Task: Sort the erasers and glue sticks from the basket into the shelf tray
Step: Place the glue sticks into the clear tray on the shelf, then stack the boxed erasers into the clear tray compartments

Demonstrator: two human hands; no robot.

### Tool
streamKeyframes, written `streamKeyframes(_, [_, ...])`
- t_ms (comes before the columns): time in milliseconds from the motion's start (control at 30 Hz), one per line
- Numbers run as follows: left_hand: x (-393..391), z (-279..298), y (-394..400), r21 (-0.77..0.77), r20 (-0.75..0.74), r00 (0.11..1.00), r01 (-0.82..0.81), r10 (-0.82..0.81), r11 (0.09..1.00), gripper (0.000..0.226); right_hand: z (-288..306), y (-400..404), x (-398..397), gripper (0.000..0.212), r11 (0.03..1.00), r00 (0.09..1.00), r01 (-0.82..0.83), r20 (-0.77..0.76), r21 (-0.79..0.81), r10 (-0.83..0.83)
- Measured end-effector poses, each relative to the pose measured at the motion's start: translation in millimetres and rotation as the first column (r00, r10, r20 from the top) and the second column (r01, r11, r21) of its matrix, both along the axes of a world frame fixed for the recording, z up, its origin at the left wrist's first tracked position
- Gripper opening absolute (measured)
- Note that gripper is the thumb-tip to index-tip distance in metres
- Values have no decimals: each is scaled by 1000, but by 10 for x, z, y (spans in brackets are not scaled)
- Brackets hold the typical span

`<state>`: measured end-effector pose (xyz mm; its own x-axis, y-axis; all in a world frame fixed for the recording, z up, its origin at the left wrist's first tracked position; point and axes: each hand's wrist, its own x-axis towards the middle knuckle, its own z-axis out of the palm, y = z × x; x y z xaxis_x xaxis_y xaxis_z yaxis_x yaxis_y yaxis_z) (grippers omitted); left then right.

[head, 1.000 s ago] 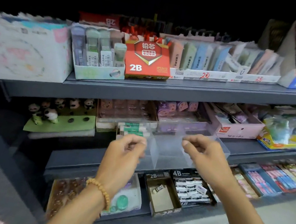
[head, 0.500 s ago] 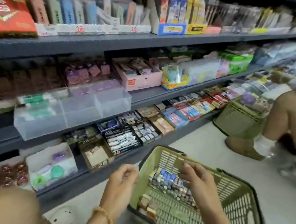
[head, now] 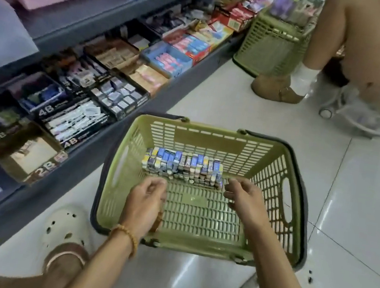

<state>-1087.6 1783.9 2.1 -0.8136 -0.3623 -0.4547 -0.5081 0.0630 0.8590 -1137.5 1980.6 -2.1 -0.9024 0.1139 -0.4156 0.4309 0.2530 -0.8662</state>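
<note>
Head view: both hands hang inside the green basket [head: 266, 161], the left hand [head: 147, 199] with fingers loosely curled and gripping nothing, the right hand [head: 241, 197] likewise relaxed and empty. A packed row of erasers [head: 182, 168] stands just beyond the fingertips of both hands, nearest the right hand, against the basket's far wall. A black 4B box [head: 72, 122] sits on the shelf left of the left hand.

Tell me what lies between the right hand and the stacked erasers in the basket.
Almost nothing: in the head view the right hand hangs just beside the eraser stack, with only bare green basket mesh between them.
</note>
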Motion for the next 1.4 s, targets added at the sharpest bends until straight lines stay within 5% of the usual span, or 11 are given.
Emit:
streamKeyframes(333, [-645,-588,-42,-100,126,992,13,-1,995,10,-826,-4,-846,17,994,982,73,169,85,-86])
streamKeyframes(467, [-747,-739,7,-110,194,980,66,-43,992,10,-1077,-146,-1169,86,995,937,13,346,99,-46])
streamKeyframes(700, [-812,-960,17,-99,233,971,84,-59,992,8,-1488,-191,-1381,70,981,898,20,427,194,-103])
streamKeyframes(867, [-871,-1021,80,-106,238,966,127,-99,986,8,-1617,-262,-1363,139,974,888,-13,450,224,-92])
streamKeyframes(1033, [-883,-1084,138,-145,250,954,208,-168,967,7,-1620,-112,-1329,70,984,894,125,415,128,-167])
streamKeyframes(1167, [-1037,-1114,259,-145,222,950,256,-221,956,10,-1699,-74,-1319,96,975,902,93,397,200,-167])
streamKeyframes(1400, [-1141,-1129,379,-78,204,949,259,-239,963,6,-1777,73,-1300,85,957,901,178,354,229,-252])
